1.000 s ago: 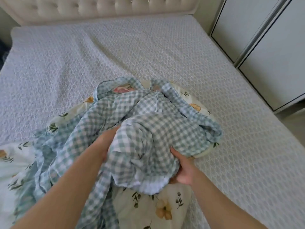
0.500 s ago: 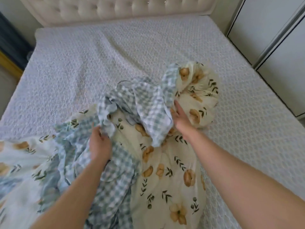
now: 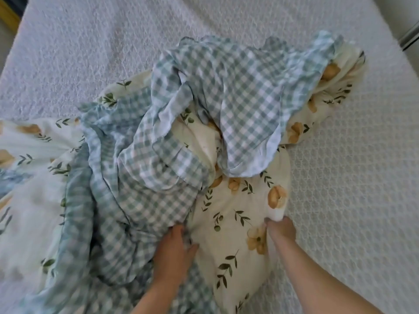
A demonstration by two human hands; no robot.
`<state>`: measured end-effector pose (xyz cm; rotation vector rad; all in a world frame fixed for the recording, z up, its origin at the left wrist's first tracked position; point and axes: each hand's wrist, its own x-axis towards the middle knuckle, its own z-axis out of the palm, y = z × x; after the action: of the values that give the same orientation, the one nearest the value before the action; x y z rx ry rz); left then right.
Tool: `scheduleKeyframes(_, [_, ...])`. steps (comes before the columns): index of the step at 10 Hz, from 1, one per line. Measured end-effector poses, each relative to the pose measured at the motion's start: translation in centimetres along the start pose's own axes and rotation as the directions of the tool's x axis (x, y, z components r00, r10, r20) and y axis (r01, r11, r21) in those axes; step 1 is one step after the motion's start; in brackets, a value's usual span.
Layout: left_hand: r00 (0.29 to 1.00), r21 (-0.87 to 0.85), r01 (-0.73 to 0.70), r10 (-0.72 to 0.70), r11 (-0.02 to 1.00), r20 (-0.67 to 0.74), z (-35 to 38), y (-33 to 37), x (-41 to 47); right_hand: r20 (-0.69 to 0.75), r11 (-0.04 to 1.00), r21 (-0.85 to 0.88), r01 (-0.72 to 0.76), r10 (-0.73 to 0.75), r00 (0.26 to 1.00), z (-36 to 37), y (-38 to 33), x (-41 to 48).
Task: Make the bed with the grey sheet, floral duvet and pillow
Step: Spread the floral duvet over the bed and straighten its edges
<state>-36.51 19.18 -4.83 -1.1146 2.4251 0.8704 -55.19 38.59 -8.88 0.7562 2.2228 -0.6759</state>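
Cream floral duvet with blue-green gingham reverse [image 3: 238, 211]: crumpled in a heap at centre, trailing toward 8 o'clock, lying on grey textured bed sheet [image 3: 351, 155], which shows bare from 10 through 4 o'clock. Left hand [image 3: 174, 248], 6 o'clock: fingers curled into a gingham fold, gripping. Right hand [image 3: 281, 230], 5 o'clock: pinching the cream duvet edge.

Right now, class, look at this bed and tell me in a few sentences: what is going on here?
A person is partway through making the bed. The floral duvet, its green check underside showing, lies in a crumpled heap on the grey sheet, not yet spread out. The left hand grips the check fabric at the near side of the heap, and the right hand pinches a floral edge beside it.
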Motion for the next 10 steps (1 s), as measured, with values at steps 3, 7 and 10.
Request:
scheduleKeyframes(3, [0.945, -0.474, 0.105, 0.062, 0.874, 0.322, 5.2, 8.6, -3.9, 0.188, 0.983, 0.183, 0.027, -0.062, 0.98, -3.4, 4.3, -0.4])
scheduleKeyframes(7, [0.822, -0.424, -0.289, 0.449, 0.858, 0.35, 11.3, 13.3, -12.5, 0.259, 0.685, -0.495, 0.535, -0.471, 0.843, -3.2, -0.4, -5.0])
scheduleKeyframes(10, [0.996, 0.219, -0.08, 0.069, 0.972, 0.059, 14.7, 5.2, -14.5, 0.187, 0.962, 0.259, -0.083, 0.035, 0.982, -14.5, 8.3, 3.1])
